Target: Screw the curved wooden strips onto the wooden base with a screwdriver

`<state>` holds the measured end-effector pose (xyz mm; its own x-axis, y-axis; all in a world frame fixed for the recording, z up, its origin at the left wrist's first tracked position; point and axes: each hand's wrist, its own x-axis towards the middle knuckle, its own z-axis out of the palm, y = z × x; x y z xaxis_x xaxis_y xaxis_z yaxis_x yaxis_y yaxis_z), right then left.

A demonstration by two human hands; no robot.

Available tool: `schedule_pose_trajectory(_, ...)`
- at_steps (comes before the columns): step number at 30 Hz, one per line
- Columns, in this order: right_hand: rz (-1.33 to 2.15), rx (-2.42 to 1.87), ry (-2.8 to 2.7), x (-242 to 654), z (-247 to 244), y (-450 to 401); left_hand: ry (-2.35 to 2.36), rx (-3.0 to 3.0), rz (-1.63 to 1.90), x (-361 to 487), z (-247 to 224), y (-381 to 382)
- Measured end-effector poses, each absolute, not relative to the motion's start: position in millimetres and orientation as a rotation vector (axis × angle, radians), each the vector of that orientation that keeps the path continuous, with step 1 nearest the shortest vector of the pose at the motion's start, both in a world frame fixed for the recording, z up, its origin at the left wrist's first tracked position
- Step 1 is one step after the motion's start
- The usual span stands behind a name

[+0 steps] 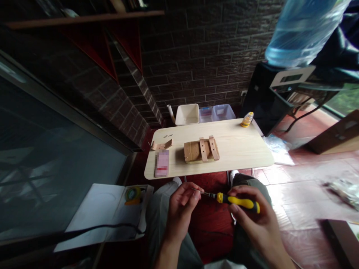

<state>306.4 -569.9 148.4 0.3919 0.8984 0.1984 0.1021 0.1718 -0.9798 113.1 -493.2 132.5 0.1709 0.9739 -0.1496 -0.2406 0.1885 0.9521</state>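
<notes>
My right hand (254, 209) is wrapped round the yellow and black handle of a screwdriver (238, 202), held level above my lap, its shaft pointing left. At the shaft's end, the fingers of my left hand (183, 203) pinch a thin metal screwdriver bit (198, 190); whether it sits in the shaft is too small to tell. Beyond my hands, on the pale table (235, 145), lies a wooden assembly (193, 151) with two curved crosspieces across its right half. To its left are a loose wooden piece (162, 145) and a pink, blurred rectangular item (162, 163).
A yellow-based, clear-topped container (247, 119) stands at the table's back right. Behind the table are a cream bin (187, 114) and clear plastic bins (223, 112). An open white case (112, 209) with a tape roll (132, 194) is at my left. A water dispenser (260, 97) stands right.
</notes>
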Motion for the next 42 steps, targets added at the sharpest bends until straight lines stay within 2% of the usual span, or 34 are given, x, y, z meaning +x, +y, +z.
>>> schedule_pose_trajectory(9,0.978,-1.177,-0.813,343,110,-433,0.910,0.957,1.051,160,109,-376)
schedule_pose_trajectory(16,1.130,-1.045,-0.979,361,97,-329,0.853,0.973,1.108,176,70,-268)
schedule_pose_trajectory(21,1.223,-1.006,-1.178,374,90,-274,0.848,1.048,1.054,168,49,-221)
schedule_pose_trajectory(32,1.316,-1.091,-1.355,382,66,-250,1.029,1.827,0.949,151,34,-214)
schedule_pose_trajectory(42,1.002,-1.013,-0.694,404,7,-266,0.957,1.728,0.921,143,15,-231)
